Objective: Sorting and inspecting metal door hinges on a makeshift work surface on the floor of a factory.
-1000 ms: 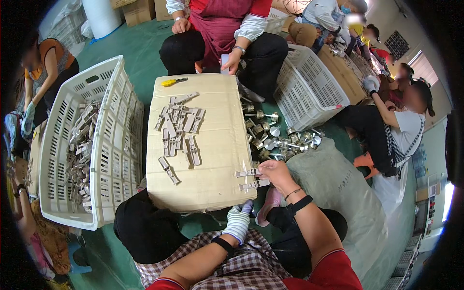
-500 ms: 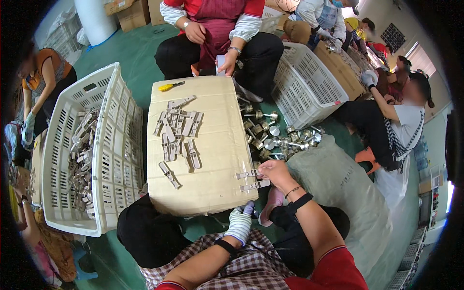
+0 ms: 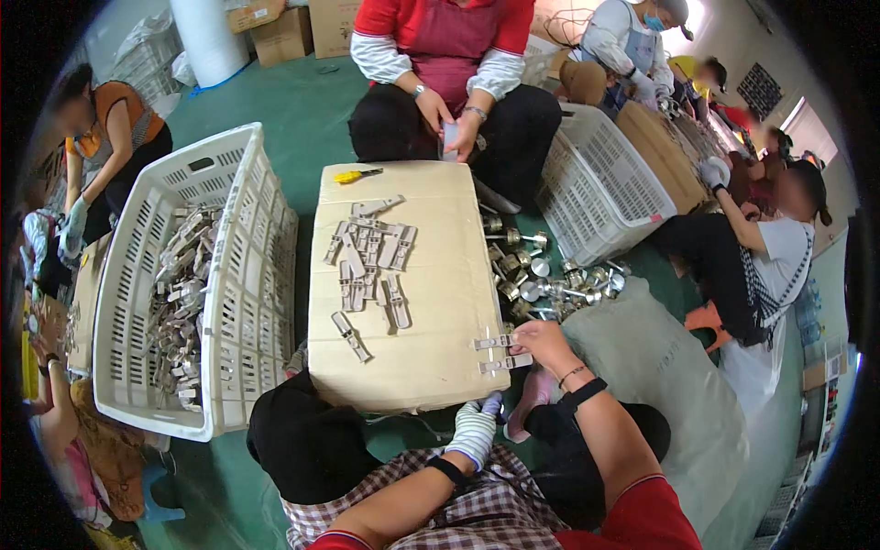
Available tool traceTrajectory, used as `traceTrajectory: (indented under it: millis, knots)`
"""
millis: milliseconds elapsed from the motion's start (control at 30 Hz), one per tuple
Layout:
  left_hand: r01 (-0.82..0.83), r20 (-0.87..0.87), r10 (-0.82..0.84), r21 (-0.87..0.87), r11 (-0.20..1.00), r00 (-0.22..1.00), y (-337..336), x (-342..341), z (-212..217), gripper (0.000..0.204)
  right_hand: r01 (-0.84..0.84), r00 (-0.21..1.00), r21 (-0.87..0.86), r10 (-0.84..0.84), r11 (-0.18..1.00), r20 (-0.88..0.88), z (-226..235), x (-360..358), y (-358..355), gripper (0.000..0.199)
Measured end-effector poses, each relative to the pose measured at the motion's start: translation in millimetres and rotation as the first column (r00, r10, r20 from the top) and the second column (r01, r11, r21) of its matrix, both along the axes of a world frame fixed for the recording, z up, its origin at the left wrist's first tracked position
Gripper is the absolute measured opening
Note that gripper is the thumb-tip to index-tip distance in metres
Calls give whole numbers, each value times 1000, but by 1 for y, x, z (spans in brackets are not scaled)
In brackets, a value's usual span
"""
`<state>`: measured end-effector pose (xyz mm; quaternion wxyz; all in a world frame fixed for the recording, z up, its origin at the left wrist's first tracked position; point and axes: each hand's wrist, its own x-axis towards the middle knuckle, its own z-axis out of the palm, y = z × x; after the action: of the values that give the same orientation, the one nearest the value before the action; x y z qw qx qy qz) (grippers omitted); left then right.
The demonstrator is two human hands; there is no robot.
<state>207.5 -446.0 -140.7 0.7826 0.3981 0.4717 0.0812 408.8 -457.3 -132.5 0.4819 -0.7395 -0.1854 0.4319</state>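
My bare right hand point(image 3: 543, 345) pinches the end of a beige plastic clip point(image 3: 493, 342) at the right edge of a cardboard-topped work surface point(image 3: 431, 371). Just below it a second beige clip point(image 3: 505, 364) lies at the same edge, its outer end jutting past it. My left hand point(image 3: 473, 433), in a striped white glove, is closed low against the near edge of the cardboard; its fingertips are partly hidden and I cannot make out what they hold. Farther up the cardboard is a loose heap of similar beige clips point(image 3: 369, 240), with one clip point(image 3: 350, 336) lying apart.
A yellow cutter point(image 3: 357, 175) lies at the far edge. Left stands a white crate point(image 3: 252, 302) full of clips. Metal knob-like parts point(image 3: 550, 280) cover the floor at right, beside a pale sack point(image 3: 655, 367) and another white crate point(image 3: 605, 188). A co-worker point(image 3: 449, 55) sits opposite.
The whole view has shifted, so things appear farther right and lower. My hands keep nearly the same places at the cardboard. The co-worker opposite has brought both hands together around a small pale object.
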Motion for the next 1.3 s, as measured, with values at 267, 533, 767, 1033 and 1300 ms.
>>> traceTrajectory:
  millis: [267,533,767,1033,1300]
  knots:
    - [-81,53,84,-64,995,995,1,-1,5,23,-183,811,-52,181,982,557,23,-2,42,27]
    - [124,-106,-113,105,987,988,4,-4,-5,28,-384,501,-218,401,897,767,36,-108,160,28]
    - [26,16,-27,53,998,1000,2,-3,-6,32,-212,623,-214,301,953,722,27,-93,167,21]
    - [-105,79,108,-40,994,991,4,-3,10,22,-147,968,60,131,987,214,79,7,79,11]
    - [-86,74,84,29,996,994,-3,-2,-11,29,104,991,45,-100,994,-89,38,15,38,11]
